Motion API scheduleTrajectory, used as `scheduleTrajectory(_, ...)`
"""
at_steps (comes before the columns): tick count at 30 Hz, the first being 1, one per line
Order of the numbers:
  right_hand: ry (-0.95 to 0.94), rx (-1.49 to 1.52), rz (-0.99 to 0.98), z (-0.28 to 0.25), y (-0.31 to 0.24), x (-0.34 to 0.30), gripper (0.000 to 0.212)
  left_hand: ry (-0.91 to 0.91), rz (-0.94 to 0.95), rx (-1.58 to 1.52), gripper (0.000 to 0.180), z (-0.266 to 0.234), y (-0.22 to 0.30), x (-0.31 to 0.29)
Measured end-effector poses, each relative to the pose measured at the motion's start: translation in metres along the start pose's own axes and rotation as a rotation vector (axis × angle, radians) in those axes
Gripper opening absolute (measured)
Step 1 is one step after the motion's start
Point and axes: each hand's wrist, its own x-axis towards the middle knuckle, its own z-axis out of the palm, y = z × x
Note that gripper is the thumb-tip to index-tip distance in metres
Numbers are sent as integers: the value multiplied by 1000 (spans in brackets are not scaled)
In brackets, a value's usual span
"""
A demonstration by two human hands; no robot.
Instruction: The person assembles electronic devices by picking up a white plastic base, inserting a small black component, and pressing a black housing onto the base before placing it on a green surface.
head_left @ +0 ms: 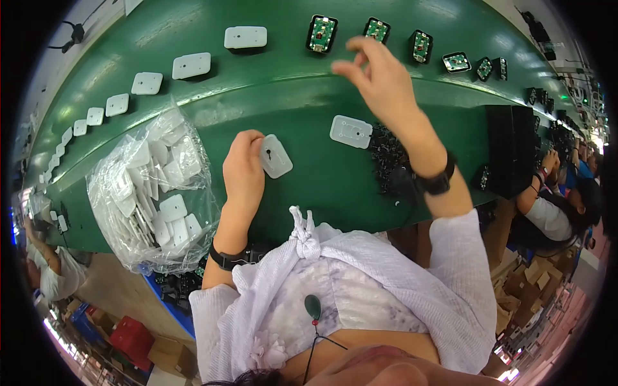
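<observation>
The person's left hand [243, 161] is at the left edge of a flat, white, rounded plastic cover [277, 158] on the green table [312, 190]; its fingers are curled against that edge, but whether they grip it cannot be told. The right hand [384, 77] reaches across the table with thumb and forefinger spread apart, nothing seen between them, just beside a black rectangular case with a green circuit board [377, 28]. Below the right hand lies a second white plastic cover [350, 131], next to a heap of small black parts [388, 154]. To the left of the left hand sits a clear plastic bag [145, 258] full of white covers. Along the table's far side, more white covers [192, 65] run leftward and more board-filled black cases [421, 46] rightward.
</observation>
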Motion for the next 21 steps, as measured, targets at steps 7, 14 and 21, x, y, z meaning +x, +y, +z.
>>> scheduleTrajectory(7, -157, -477, 0, 38, 1, 99, 24, 130, 342, 499, 36, 10, 25, 14)
scheduleTrajectory(14, -293, 485, 64, 30, 23, 62, 46, 84, 449, 622, 73, 10, 21, -5)
scheduleTrajectory(21, -326, 179, -92, -5, 20, -1, 39, 36, 645, 481, 56, -2, 18, 19)
